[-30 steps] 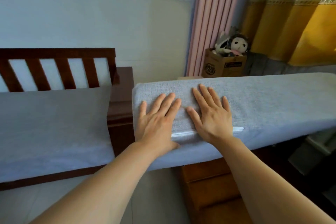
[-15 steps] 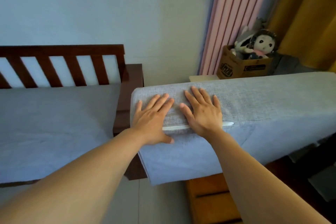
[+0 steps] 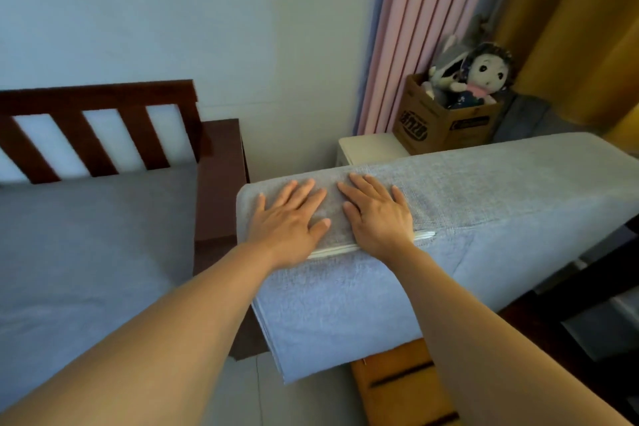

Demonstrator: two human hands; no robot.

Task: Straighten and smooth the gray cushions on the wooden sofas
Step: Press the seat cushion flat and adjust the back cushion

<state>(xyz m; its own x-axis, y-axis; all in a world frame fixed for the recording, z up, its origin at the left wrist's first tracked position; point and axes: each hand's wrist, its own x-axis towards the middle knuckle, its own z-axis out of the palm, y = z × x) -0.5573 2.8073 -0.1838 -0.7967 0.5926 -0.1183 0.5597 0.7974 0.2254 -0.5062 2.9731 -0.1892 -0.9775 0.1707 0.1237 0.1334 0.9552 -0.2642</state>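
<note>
Orange-brown wood (image 3: 397, 387) showed nearest, low in the view under the hanging end of the cushion cover. Your two forearms reached forward over it.

Gray cushion (image 3: 484, 204) lay across the right half of the view, on the right-hand sofa, its near left corner hanging over the edge towards the tiled floor (image 3: 294, 401). A white zipper strip (image 3: 333, 248) ran along its front seam.

Your left hand (image 3: 287, 221) lay flat on the cushion's top near its left end, fingers straight and spread, gripping nothing. Your right hand (image 3: 377, 214) lay flat just beside it, fingers straight, heel of the palm at the zipper strip, also gripping nothing. The thumbs sat near each other but apart.

Left of the cushion stood the dark wooden sofa (image 3: 221, 180), armrest next to the cushion's end. A second gray cushion (image 3: 86, 252) covered its seat, under the slatted backrest.

Farther back: a small white stand (image 3: 370, 149), a cardboard box (image 3: 446, 121) holding a doll (image 3: 484, 76), pink curtain (image 3: 415, 28), yellow curtain (image 3: 581, 45), pale wall (image 3: 173, 10).
</note>
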